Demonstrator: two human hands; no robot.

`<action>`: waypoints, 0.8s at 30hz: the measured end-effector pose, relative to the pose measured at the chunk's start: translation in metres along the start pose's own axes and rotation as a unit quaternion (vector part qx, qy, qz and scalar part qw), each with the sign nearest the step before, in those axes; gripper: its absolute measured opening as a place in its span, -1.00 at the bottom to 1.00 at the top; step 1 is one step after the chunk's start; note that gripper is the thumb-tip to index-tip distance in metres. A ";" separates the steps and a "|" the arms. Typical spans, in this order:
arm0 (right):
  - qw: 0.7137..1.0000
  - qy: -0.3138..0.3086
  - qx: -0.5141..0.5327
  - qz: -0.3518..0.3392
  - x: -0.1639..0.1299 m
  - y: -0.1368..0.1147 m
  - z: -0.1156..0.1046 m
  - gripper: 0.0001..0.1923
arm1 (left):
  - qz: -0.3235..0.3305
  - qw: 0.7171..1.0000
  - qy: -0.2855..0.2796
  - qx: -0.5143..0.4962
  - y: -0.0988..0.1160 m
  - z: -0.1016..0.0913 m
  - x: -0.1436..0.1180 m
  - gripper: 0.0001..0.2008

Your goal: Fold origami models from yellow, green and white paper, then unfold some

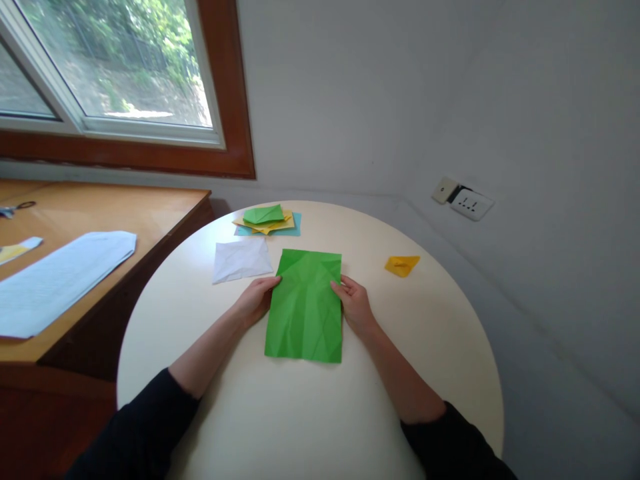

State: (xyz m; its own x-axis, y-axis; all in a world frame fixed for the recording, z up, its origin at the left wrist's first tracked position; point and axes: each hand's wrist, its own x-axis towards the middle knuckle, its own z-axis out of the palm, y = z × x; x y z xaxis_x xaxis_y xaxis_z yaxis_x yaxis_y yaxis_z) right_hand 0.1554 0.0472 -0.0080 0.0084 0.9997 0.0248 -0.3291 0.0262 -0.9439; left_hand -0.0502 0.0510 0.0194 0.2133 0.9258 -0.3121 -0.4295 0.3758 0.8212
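Between the left hand (256, 299) and the right hand (356, 305), a creased green sheet (304, 310) spreads over the white table (300, 420); both hands, nearly closed, pinch its left and right edges.

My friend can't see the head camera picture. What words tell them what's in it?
A person's left hand and right hand hold a creased green sheet by its sides at a round pale table. On the left lie a white paper and a coloured paper stack; a folded yellow paper is on the right.
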 end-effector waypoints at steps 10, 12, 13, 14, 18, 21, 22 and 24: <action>0.996 -0.024 -0.090 -0.005 -0.001 0.000 0.000 -0.71 | -0.043 0.998 0.012 -0.052 0.001 0.000 0.000 -0.72; 0.995 -0.017 -0.097 -0.009 0.000 0.001 -0.002 -0.70 | -0.051 0.997 0.016 -0.055 0.002 0.001 -0.001 -0.71; 0.996 -0.016 -0.091 -0.007 0.000 0.002 -0.002 -0.70 | -0.052 0.997 0.017 -0.057 0.003 0.001 -0.001 -0.70; 0.996 -0.015 -0.083 -0.004 0.001 0.002 -0.002 -0.70 | -0.053 0.997 0.019 -0.059 0.003 0.001 -0.002 -0.70; 0.998 -0.012 -0.058 0.017 0.000 0.002 -0.002 -0.70 | -0.055 0.996 0.019 -0.064 0.004 0.003 -0.002 -0.69; 0.999 -0.005 -0.046 0.022 0.000 0.000 0.000 -0.68 | -0.054 0.996 0.018 -0.063 0.004 0.003 -0.002 -0.68; 0.999 -0.002 -0.042 0.022 -0.001 0.000 0.000 -0.67 | -0.053 0.996 0.017 -0.063 0.004 0.002 -0.002 -0.68; 0.999 0.003 -0.038 0.020 -0.001 -0.001 0.001 -0.67 | -0.048 0.997 0.016 -0.063 0.003 0.002 -0.001 -0.69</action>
State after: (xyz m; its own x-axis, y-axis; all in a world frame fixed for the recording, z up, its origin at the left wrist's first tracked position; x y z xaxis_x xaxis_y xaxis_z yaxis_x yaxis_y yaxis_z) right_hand 0.1544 0.0459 -0.0065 0.0021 0.9999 -0.0159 -0.2566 -0.0148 -0.9664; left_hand -0.0502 0.0510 0.0230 0.2312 0.8849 -0.4043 -0.5159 0.4638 0.7202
